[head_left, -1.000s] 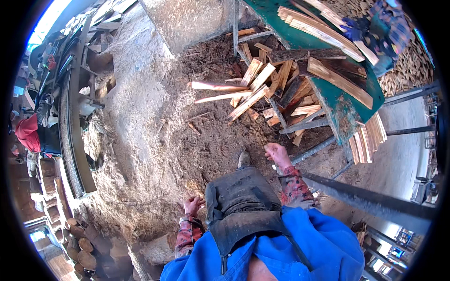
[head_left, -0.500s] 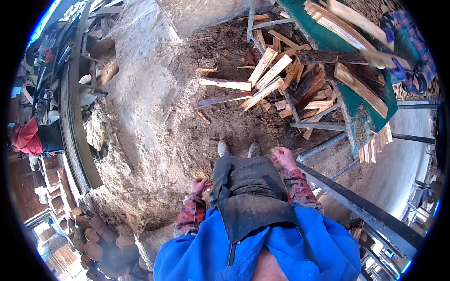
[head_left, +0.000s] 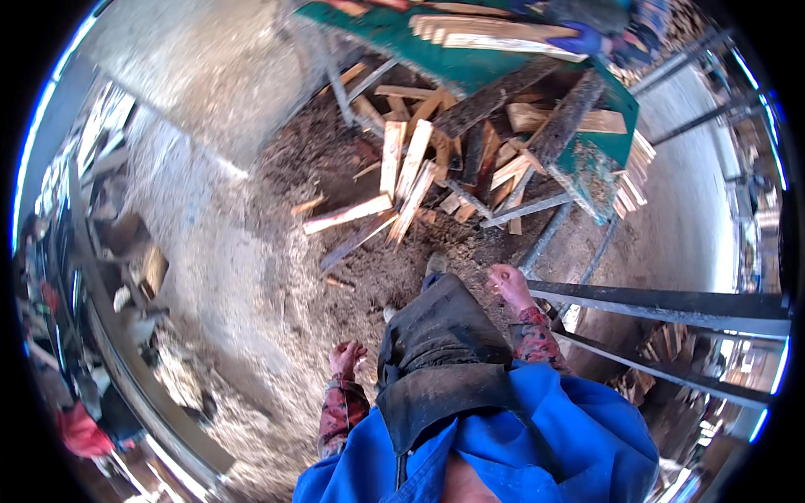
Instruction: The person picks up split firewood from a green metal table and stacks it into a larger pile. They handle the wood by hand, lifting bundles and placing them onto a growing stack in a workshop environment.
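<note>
My left hand [head_left: 345,359], at the end of a red patterned sleeve, hangs beside my dark apron [head_left: 444,331] with its fingers curled and nothing visible in them. My right hand [head_left: 509,285] is also loosely closed, on the other side of the apron, and shows no object in its grasp. It is nearest to a metal beam [head_left: 646,303] on the right; I cannot tell whether they touch. Ahead of me, split wood pieces [head_left: 412,161] lie heaped on the ground before a green table [head_left: 495,71].
Across the table, a person's gloved hand [head_left: 577,38] holds a stack of light boards [head_left: 495,33]. Dark planks [head_left: 570,117] rest on the table's near side. A long metal rail [head_left: 126,352] runs along the left. Wood scraps [head_left: 339,283] dot the dirt floor.
My view has turned right, so the table and wood heap sit further left. My legs have shifted, as in a step. The other person's boards now lie lower over the table. My hands stay empty.
</note>
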The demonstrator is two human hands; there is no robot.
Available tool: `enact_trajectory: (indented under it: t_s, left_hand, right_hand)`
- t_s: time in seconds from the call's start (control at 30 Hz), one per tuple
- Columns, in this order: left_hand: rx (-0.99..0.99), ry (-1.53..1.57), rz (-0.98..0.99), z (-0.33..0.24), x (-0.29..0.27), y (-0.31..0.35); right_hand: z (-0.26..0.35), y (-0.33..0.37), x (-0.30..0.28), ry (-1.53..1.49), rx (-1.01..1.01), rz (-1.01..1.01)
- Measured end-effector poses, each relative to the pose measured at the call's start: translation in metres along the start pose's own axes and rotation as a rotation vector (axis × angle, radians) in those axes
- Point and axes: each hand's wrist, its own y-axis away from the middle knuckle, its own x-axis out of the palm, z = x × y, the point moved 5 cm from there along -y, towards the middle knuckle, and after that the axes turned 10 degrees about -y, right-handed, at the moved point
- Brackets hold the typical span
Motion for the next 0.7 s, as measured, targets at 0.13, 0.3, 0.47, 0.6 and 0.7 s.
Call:
enact_trajectory:
  t_s: [0.13, 0.3, 0.47, 0.6, 0.7]
  left_hand:
    - [0.089, -0.008, 0.153, -0.032, 0.038, -0.037]
    - [0.230, -0.278, 0.170, -0.144, 0.144, -0.031]
    - [0.690, -0.466, 0.190, -0.277, 0.260, -0.027]
    - [0.958, -0.729, -0.016, -0.383, 0.345, 0.019]
    - [0.958, -0.430, 0.150, -0.413, 0.396, 0.002]
  right_hand:
    - [0.066, -0.028, -0.030, -0.135, -0.103, -0.145]
    - [0.139, -0.077, -0.084, -0.320, -0.280, -0.287]
    - [0.210, -0.127, -0.101, -0.314, -0.328, -0.355]
    - [0.229, -0.166, -0.100, -0.224, -0.283, -0.383]
    - [0.242, -0.175, -0.087, -0.358, -0.334, -0.393]
